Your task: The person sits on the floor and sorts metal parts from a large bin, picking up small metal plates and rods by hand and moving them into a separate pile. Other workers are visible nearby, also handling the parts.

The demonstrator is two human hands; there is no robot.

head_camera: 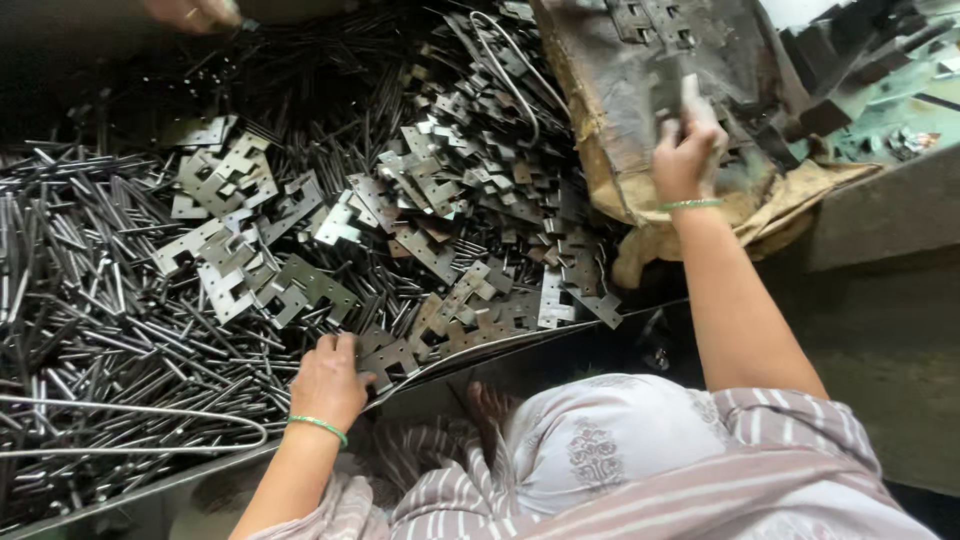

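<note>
Reaching out, the right hand pinches a hinge plate; left hand fingers rest curled on loose plates.

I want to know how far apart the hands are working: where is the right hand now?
In the head view it is upper right: the right hand rests on the brown sack, right of the metal hinge plates.

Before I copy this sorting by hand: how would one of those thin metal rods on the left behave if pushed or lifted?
The thin metal rods look round and straight, so a loose one would probably roll when pushed. They seem stiff, likely not bending when lifted. Their shiny surface suggests some slip, and since they lie tangled beside the left hand, neighbours may shift too.
</note>
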